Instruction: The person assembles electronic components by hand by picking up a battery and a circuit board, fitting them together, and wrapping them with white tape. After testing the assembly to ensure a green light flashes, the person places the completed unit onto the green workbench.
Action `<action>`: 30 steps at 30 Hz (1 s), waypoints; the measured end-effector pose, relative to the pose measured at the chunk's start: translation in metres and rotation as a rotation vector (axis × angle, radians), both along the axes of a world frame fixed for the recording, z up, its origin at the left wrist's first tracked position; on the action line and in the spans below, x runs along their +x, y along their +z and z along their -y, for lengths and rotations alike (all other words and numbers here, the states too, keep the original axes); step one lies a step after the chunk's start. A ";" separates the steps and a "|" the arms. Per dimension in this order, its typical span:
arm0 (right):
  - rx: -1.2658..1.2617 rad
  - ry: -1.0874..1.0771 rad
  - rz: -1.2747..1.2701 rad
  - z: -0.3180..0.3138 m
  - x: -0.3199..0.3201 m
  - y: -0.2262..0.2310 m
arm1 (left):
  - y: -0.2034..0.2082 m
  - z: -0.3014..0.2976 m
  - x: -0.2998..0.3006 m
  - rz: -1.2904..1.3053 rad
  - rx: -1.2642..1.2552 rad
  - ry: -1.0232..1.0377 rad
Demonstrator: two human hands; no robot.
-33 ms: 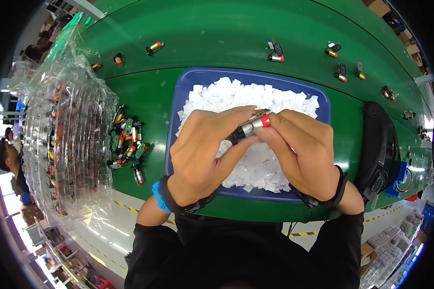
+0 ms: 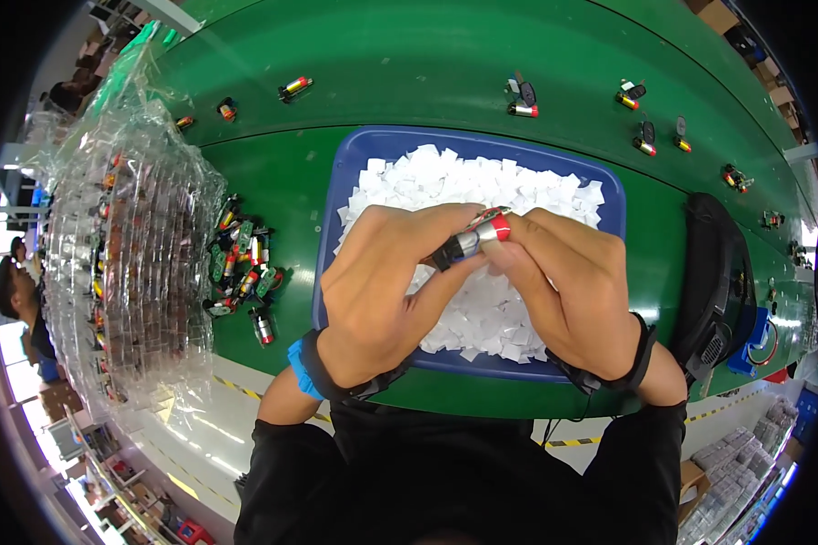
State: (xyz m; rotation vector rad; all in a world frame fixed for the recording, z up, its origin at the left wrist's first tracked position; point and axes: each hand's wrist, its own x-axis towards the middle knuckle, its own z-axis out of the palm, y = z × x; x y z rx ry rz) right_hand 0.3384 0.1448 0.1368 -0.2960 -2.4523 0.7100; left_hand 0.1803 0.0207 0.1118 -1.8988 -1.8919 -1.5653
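Between my hands, over a blue tray (image 2: 377, 139) of small white paper-like pieces (image 2: 482, 318), is a small cylindrical battery (image 2: 468, 243) with a silver body, a red end and a black end. A strip that looks like a circuit board runs along its upper side. My left hand (image 2: 373, 282) pinches it near the black end and the upper edge. My right hand (image 2: 573, 282) has thumb and fingers closed on the red end. Fingers cover part of the piece.
Left of the tray lies a heap of similar batteries with green boards (image 2: 244, 259), beside a tall stack of clear plastic trays (image 2: 136, 263). More battery assemblies (image 2: 524, 100) are spread along the far green table (image 2: 409, 64). A black case-like object (image 2: 704, 282) lies on the right.
The held battery and its board have tilted very slightly between my fingers. Both hands keep their grip.
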 end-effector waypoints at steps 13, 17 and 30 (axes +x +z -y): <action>0.032 0.012 0.179 0.004 -0.002 0.011 | -0.088 -0.090 -0.232 0.030 -0.540 0.220; 0.009 -0.056 0.173 0.004 0.007 0.013 | -0.082 -0.049 -0.244 -0.318 -0.334 0.365; 0.029 -0.003 0.195 -0.002 0.004 0.009 | -0.018 0.087 -0.173 -0.174 -0.715 0.326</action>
